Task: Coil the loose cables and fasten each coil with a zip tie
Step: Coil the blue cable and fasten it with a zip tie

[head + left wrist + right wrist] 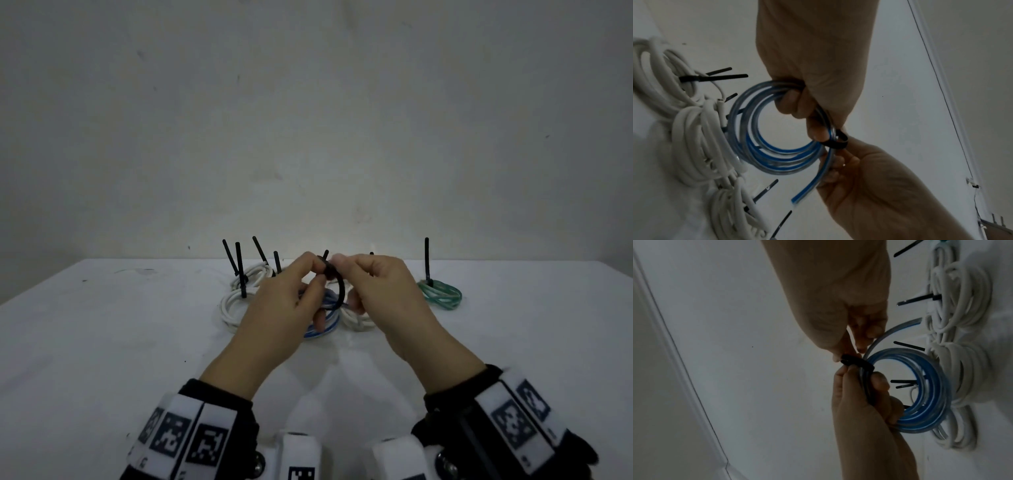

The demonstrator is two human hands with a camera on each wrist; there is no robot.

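Head view: hands [334, 284] on zip tie [337, 286]

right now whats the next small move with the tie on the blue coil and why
Probably pull the tie's tail through with the right hand: it loops loosely round the blue coil, which the left hand grips.

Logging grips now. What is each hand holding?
Left hand: grips the blue cable coil.
Right hand: pinches the black zip tie looped round that coil.
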